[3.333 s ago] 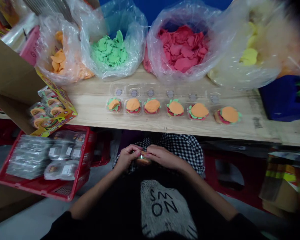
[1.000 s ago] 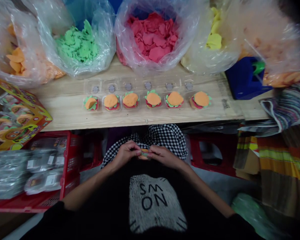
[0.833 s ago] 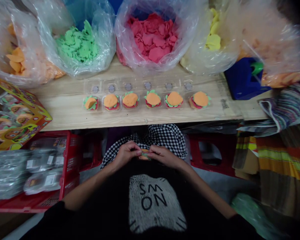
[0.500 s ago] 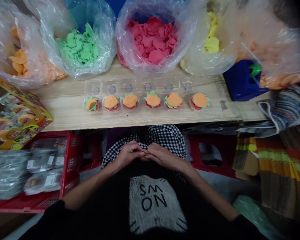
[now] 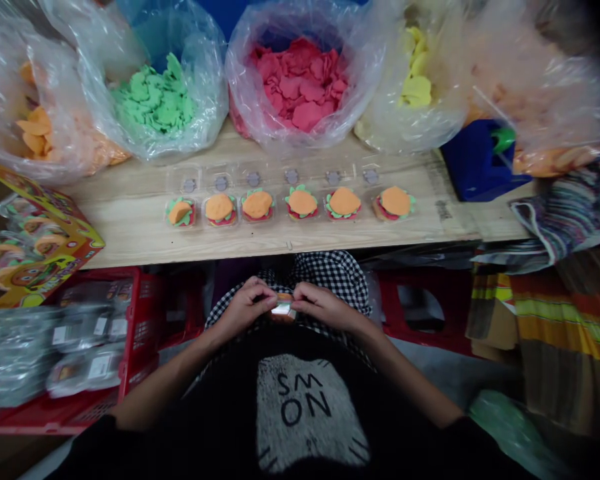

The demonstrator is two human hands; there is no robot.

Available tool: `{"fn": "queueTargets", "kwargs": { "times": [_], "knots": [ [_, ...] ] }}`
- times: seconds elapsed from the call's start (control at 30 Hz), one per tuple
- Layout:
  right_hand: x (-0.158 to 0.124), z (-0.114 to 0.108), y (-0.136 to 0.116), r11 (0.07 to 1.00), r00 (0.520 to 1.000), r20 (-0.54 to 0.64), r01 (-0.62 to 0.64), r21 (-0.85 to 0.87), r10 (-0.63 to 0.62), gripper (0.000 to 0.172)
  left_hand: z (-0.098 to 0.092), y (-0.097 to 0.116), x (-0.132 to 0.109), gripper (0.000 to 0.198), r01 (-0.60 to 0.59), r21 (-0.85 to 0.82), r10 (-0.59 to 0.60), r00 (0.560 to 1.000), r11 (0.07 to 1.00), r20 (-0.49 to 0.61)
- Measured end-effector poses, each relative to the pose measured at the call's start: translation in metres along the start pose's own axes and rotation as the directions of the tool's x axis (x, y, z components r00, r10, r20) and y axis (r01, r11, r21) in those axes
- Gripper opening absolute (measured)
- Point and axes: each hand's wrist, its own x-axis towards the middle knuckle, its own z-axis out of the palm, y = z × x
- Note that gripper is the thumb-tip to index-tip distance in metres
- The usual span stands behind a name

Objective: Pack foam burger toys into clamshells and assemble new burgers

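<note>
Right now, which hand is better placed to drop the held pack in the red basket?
Probably left: left hand and right hand both pinch the pack, but the red basket sits to its left.

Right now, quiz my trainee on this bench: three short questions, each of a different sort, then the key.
1. True or false: the left hand and the right hand pinch one pack between them.
2. How many burgers stand in the row on the board?
3. Which bag sits between the green bag and the yellow bag? A. red bag B. purple bag C. black bag
Key: 1 true; 2 six; 3 A.
</note>
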Motion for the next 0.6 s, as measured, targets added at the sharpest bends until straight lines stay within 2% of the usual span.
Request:
{"fn": "queueTargets", "kwargs": {
  "times": [0.07, 0.17, 0.27, 0.37, 0.43, 0.5, 0.53, 0.6],
  "knots": [
    [0.002, 0.001, 0.001, 1.000, 1.000, -0.001, 0.027, -0.015, -0.027, 0.032, -0.003, 0.005, 0.003, 0.023, -0.045, 0.029, 0.041, 0.991, 0.999, 0.124],
    [0.003, 0.004, 0.004, 0.999, 0.999, -0.024, 0.032, -0.006, -0.032, 0.035, -0.005, 0.013, 0.010, 0.043, -0.071, 0.134, 0.027, 0.951, 0.988, 0.308],
    [0.002, 0.007, 0.007, 0.995, 0.997, -0.067, -0.022, 0.097, 0.028, 0.035, -0.005, 0.019, 0.018, 0.047, -0.096, 0.253, 0.001, 0.936, 0.963, 0.351],
    [0.003, 0.008, 0.007, 0.965, 0.983, -0.130, -0.094, 0.245, 0.129, 0.034, -0.008, 0.025, 0.027, 0.050, -0.064, 0.227, -0.022, 0.934, 0.972, 0.355],
    [0.005, 0.003, 0.004, 0.940, 0.969, -0.184, -0.096, 0.328, 0.163, 0.033, -0.011, 0.030, 0.033, 0.052, 0.036, 0.079, -0.060, 0.945, 0.996, 0.323],
    [0.005, -0.007, -0.002, 0.925, 0.939, -0.293, -0.063, 0.374, 0.182, 0.032, -0.014, 0.036, 0.039, 0.052, 0.186, -0.182, -0.133, 0.954, 0.965, 0.270],
    [0.004, -0.013, -0.005, 0.923, 0.907, -0.374, -0.041, 0.382, 0.195, 0.031, -0.016, 0.040, 0.042, 0.052, 0.259, -0.325, -0.181, 0.951, 0.909, 0.251],
    [0.001, -0.030, -0.009, 0.926, 0.802, -0.553, 0.002, 0.377, 0.223, 0.028, -0.018, 0.046, 0.047, 0.050, 0.355, -0.558, -0.258, 0.934, 0.750, 0.247]
  ]
}}
